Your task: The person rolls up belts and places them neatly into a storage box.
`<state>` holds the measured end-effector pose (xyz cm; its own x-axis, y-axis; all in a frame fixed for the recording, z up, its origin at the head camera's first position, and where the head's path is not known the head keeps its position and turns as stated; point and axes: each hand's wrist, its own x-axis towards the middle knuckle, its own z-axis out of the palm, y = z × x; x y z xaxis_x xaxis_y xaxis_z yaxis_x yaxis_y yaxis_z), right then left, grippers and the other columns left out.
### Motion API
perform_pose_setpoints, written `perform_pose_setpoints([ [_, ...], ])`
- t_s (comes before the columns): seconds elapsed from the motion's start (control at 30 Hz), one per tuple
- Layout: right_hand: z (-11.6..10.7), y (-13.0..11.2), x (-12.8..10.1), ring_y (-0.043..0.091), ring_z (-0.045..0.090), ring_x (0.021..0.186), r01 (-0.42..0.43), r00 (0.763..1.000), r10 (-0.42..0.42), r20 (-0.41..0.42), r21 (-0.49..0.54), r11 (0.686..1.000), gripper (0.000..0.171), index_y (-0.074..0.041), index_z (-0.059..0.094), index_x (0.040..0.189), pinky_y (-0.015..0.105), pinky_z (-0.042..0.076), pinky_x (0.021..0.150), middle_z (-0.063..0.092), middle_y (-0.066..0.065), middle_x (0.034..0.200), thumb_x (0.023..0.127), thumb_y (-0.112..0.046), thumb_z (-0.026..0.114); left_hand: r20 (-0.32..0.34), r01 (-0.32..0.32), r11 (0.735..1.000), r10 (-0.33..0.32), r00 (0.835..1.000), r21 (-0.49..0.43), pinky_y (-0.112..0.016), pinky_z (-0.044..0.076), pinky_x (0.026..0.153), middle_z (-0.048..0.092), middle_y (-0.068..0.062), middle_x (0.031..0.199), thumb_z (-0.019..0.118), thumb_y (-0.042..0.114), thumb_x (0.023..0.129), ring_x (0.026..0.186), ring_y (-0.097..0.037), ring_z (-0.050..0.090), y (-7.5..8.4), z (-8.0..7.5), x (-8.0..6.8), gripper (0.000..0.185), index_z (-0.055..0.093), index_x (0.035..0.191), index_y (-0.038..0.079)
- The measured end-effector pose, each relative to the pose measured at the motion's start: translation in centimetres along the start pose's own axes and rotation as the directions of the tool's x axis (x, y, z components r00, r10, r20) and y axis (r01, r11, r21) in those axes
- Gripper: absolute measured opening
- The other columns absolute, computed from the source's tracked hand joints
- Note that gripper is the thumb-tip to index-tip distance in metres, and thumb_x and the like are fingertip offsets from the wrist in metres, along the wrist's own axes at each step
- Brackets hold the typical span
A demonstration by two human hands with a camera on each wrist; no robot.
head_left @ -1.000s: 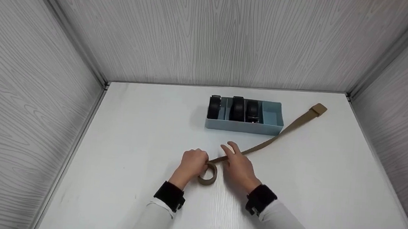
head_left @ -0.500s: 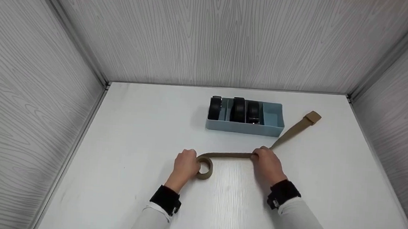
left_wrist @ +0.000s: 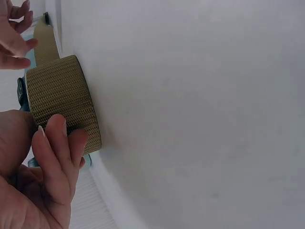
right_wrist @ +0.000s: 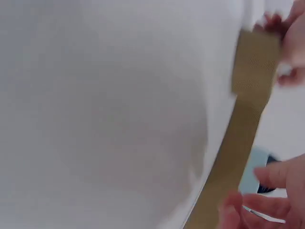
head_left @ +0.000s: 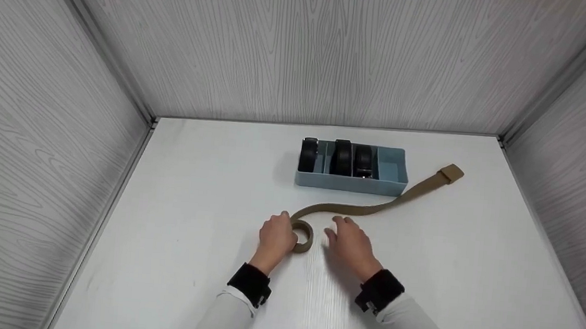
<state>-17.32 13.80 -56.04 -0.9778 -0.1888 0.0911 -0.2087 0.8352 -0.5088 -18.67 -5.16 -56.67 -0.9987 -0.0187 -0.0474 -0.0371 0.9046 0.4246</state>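
A khaki woven belt stands on its edge on the table, partly wound into a roll. Its loose length curves away to the right and ends in a flat khaki buckle. My left hand grips the roll at its left side, fingers curled against the coil in the left wrist view. My right hand is apart from the roll, just right of it, with fingers loosely bent and nothing between them. In the right wrist view that hand is beside the belt's loose length.
A blue divided box stands behind the hands. Several of its compartments hold rolled black belts; the rightmost compartment shows its bare floor. Grey wood-grain panels enclose the white table at the back and sides.
My right hand moved right, pinched the strap and straightened it, then let go and came back toward the roll. The buckle end has shifted nearer. The left hand kept its grip on the roll.
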Motion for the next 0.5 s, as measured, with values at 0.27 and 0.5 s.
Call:
perform_pose_setpoints([
  [0.27,2.1,-2.9,0.5,0.009,0.054,0.046,-0.065,0.978,0.009,0.210,0.262,0.963,0.017,0.005,0.066,0.100,0.026,0.045,0.045,0.059,-0.001,0.058,0.096,-0.008,0.055,0.032,-0.062,0.995,0.059,0.998,0.075,-0.043,0.052,0.060,0.069,-0.016,0.084,0.069,0.006,0.079,0.074,-0.034,0.067,0.6,0.2,0.3,0.020,0.062,0.098,0.004],
  [0.5,2.1,-3.0,1.4,0.014,0.048,0.057,0.086,0.984,-0.110,0.141,0.166,0.982,0.016,-0.002,0.065,0.076,0.029,0.042,0.055,0.055,0.000,0.064,0.088,0.004,0.056,0.023,-0.234,0.955,0.233,0.972,0.185,-0.038,0.051,0.055,0.065,-0.009,0.074,0.067,0.011,0.086,0.065,-0.026,0.065,0.6,0.2,0.5,0.007,0.071,0.082,0.007],
])
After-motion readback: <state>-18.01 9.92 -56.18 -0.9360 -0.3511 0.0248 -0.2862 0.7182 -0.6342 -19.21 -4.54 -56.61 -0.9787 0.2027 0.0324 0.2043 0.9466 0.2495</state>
